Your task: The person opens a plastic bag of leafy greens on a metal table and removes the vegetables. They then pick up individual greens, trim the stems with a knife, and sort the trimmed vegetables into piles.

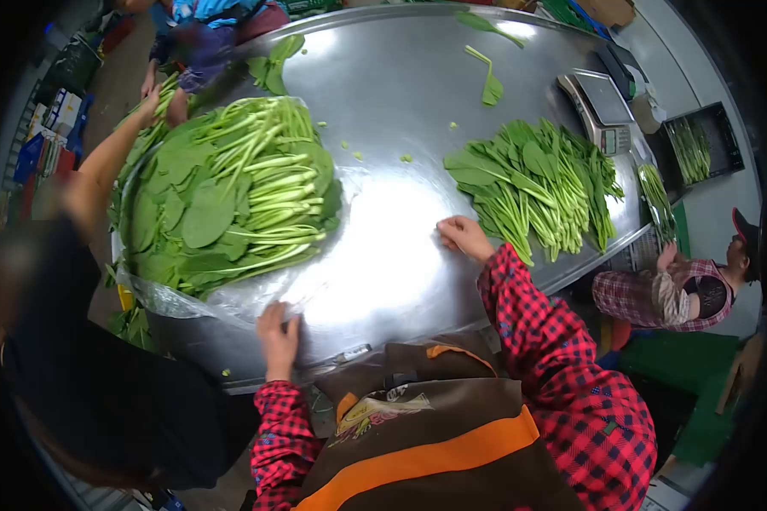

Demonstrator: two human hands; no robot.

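A large heap of leafy green vegetables point(209, 209) lies on the metal table at the left, with clear plastic point(222, 302) under and around it. My left hand point(279, 336) is at the table's near side, at the edge of this plastic. Its thumb stands apart from the fingers, and no firm grip on the plastic shows. Over bare metal, my right hand point(466, 237) has its fingers curled in, with nothing seen in them. Just beyond it to the right is a smaller pile of greens point(545, 187), stems toward me.
A digital scale point(596, 106) stands at the table's right edge. Loose leaves point(490, 89) and scraps lie on the metal table point(383, 85). On my left, a person in black point(102, 358) reaches toward the heap. Another person point(673, 289) stands at right, near a black crate point(703, 145).
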